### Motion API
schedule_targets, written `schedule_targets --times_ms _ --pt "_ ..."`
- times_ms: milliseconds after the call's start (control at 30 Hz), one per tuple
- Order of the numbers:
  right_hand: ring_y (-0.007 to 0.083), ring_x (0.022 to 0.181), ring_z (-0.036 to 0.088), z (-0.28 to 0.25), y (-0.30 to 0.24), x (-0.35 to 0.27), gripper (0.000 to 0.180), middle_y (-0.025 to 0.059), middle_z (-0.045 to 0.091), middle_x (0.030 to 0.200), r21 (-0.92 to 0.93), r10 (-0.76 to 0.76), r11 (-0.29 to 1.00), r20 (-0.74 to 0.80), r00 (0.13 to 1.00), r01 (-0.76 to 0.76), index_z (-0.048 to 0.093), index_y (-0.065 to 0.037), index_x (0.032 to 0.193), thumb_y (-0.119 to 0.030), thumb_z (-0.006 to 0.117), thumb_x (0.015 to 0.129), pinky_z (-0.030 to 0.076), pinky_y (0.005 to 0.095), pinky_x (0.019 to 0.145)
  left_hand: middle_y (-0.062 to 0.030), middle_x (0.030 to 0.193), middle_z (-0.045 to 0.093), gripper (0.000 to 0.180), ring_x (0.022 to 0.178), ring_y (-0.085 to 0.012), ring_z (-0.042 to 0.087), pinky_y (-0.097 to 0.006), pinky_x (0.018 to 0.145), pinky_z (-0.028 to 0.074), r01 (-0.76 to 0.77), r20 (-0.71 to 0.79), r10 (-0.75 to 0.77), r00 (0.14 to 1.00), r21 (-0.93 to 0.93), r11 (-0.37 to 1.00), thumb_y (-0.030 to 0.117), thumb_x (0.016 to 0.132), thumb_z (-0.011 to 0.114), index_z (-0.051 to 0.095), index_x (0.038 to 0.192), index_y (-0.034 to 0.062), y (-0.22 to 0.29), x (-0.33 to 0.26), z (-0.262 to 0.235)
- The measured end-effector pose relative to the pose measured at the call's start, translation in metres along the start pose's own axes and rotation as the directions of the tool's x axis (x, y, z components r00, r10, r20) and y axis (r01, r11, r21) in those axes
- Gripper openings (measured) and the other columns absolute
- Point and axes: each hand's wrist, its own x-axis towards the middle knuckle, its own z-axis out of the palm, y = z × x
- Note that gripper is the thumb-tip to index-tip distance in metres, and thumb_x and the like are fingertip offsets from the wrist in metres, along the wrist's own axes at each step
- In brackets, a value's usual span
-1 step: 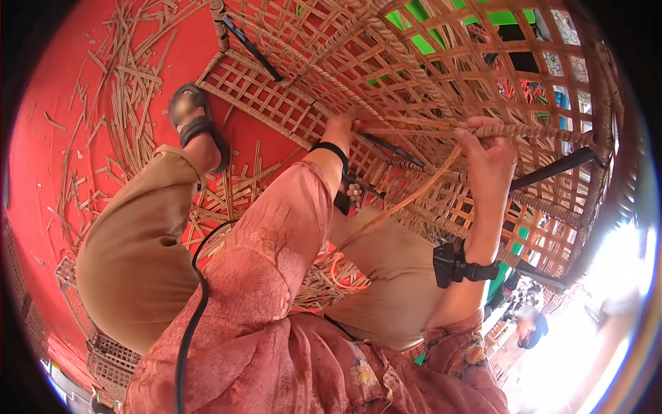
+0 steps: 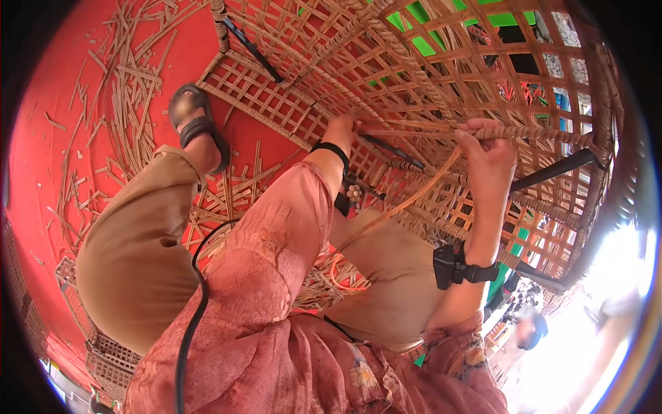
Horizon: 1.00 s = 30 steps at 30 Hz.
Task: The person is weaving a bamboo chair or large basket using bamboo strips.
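A large woven cane frame with an open lattice leans in front of me. My right hand is closed at a cane-wrapped bar, pinching a pale cane strip between thumb and fingers. From there the strip hangs in a curve down to my lap. My left hand is closed at the near side of the lattice, its fingers partly hidden, so what it grips cannot be made out. A thin light strand runs between both hands.
Many cut cane pieces litter the red floor. A black cord runs along my left sleeve. Dark braces join the frame's parts. Another woven piece stands at lower left. A person is at the far right.
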Motion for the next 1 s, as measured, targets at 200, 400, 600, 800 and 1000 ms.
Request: schedule_targets --times_ms 200,400,600,800,1000 --pt "0.0051 0.062 0.054 0.0 0.004 0.001 0.009 0.0022 0.064 0.071 0.022 -0.022 1.0 -0.013 1.0 0.022 0.065 -0.002 0.086 -0.006 0.067 0.078 0.042 0.0211 0.057 -0.0048 0.065 0.056 0.011 0.044 -0.0113 0.05 -0.023 0.039 0.037 0.279 -0.075 -0.275 0.959 0.053 0.959 0.001 0.085 0.057 0.051 0.076 0.0029 0.004 0.011 0.01" --pt "0.0047 0.058 0.051 0.002 0.001 0.0 0.01 0.0007 0.06 0.062 -0.014 -0.045 0.999 -0.01 0.999 0.045 0.064 -0.002 0.085 -0.007 0.067 0.077 0.04 0.0211 0.055 -0.0053 0.06 0.055 0.02 0.041 -0.0092 0.047 -0.021 0.037 0.035 0.511 0.106 -0.514 0.851 0.052 0.858 -0.002 0.083 0.059 0.048 0.066 0.003 0.012 0.018 0.009" --pt "0.0057 0.06 0.052 0.002 0.001 0.0 0.011 0.0033 0.062 0.067 -0.033 -0.045 0.998 -0.017 0.999 0.044 0.064 -0.001 0.084 -0.008 0.068 0.077 0.041 0.022 0.056 -0.0061 0.061 0.056 0.012 0.045 -0.0104 0.048 -0.024 0.041 0.038 0.436 0.274 -0.431 0.86 0.046 0.899 -0.001 0.082 0.058 0.052 0.073 0.0008 0.015 -0.023 0.001" --pt "0.0063 0.064 0.056 0.001 0.0 0.001 0.012 0.0034 0.064 0.071 0.024 -0.016 1.0 -0.009 1.0 0.017 0.063 0.0 0.087 -0.006 0.067 0.077 0.044 0.0215 0.059 -0.0069 0.063 0.058 0.003 0.05 -0.0115 0.05 -0.027 0.044 0.04 -0.061 0.311 0.015 0.95 0.137 0.989 -0.001 0.081 0.058 0.056 0.079 -0.0013 0.027 -0.1 0.011" --pt "0.0077 0.069 0.058 0.001 0.01 0.003 0.015 0.0043 0.065 0.079 0.162 -0.023 0.987 -0.008 1.0 0.024 0.061 0.001 0.09 -0.004 0.066 0.077 0.046 0.0216 0.063 -0.0036 0.076 0.058 0.006 0.071 -0.0126 0.055 -0.028 0.057 0.044 -0.888 0.424 0.793 0.438 0.345 0.306 0.007 0.083 0.064 0.06 0.086 0.0023 0.008 -0.185 0.032"
